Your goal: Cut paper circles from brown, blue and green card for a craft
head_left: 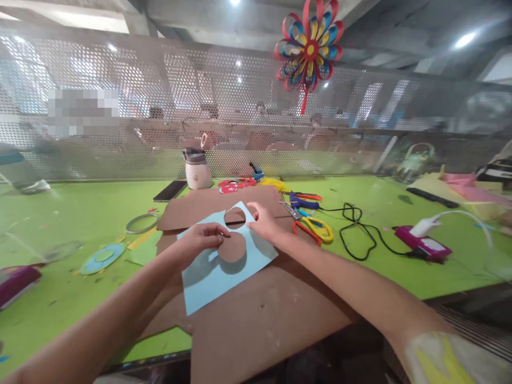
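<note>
A light blue paper sheet (216,288) with a round hole near its top corner lies over brown cardboard (272,309). My left hand (204,240) pinches the edge of a brown cardboard disc (232,248), which is over the sheet and casts a shadow on it. At the sheet's upper right edge, beside the hole, is my right hand (260,220), its thumb and forefinger on the paper. Brown shows through the hole.
Right of the cardboard are yellow-handled scissors (322,229), a blue glue gun (304,202) with a black cord, and a magenta power strip (424,242). Left are a tape ring (142,223), a blue paper ring (103,259) and a phone (170,191). A white jar (198,170) stands behind.
</note>
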`<state>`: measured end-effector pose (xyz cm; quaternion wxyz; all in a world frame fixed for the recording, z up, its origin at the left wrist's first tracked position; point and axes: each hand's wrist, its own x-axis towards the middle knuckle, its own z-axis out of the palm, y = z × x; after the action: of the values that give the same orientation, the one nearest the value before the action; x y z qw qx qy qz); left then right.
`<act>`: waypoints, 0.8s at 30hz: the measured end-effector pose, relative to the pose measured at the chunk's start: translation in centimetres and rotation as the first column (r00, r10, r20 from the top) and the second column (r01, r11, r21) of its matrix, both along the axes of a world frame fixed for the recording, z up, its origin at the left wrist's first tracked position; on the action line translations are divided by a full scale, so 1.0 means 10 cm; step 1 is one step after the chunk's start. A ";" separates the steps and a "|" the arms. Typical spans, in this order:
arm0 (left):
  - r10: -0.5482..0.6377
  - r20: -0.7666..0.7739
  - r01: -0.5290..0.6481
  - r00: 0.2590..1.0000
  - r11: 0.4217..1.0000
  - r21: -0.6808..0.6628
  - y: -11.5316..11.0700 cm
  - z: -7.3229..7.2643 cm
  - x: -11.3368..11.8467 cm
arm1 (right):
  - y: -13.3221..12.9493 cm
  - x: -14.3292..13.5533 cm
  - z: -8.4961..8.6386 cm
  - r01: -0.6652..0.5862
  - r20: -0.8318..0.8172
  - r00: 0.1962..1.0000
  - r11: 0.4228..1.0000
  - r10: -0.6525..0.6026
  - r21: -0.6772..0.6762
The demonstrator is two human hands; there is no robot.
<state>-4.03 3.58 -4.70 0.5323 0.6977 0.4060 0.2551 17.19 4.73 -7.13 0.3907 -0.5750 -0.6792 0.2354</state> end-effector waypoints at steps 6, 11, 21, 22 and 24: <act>0.013 -0.007 -0.013 1.000 1.000 -0.017 0.05 -0.08 0.06 | -0.11 0.01 -0.25 0.131 0.000 0.991 0.991 -0.131 0.038; 0.022 0.026 -0.021 0.999 0.999 -0.043 0.06 -0.11 0.02 | -0.28 0.16 -0.25 0.051 0.124 0.990 0.990 -0.067 0.130; 0.151 0.241 -0.108 0.959 0.977 -0.183 0.15 -0.14 -0.12 | -0.98 0.29 -0.21 -0.379 0.449 0.847 0.916 0.285 0.133; 0.160 0.254 -0.112 0.954 0.974 -0.195 0.16 -0.12 -0.12 | -0.99 0.27 -0.20 -0.383 0.445 0.846 0.915 0.293 0.126; 0.176 0.277 -0.117 0.945 0.969 -0.217 0.18 -0.09 -0.13 | -0.99 0.25 -0.18 -0.394 0.422 0.850 0.913 0.315 0.111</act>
<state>-5.34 5.34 -5.61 0.6329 0.5633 0.3965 0.3534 19.72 -5.14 -8.91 0.2490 -0.4340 -0.8581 0.1158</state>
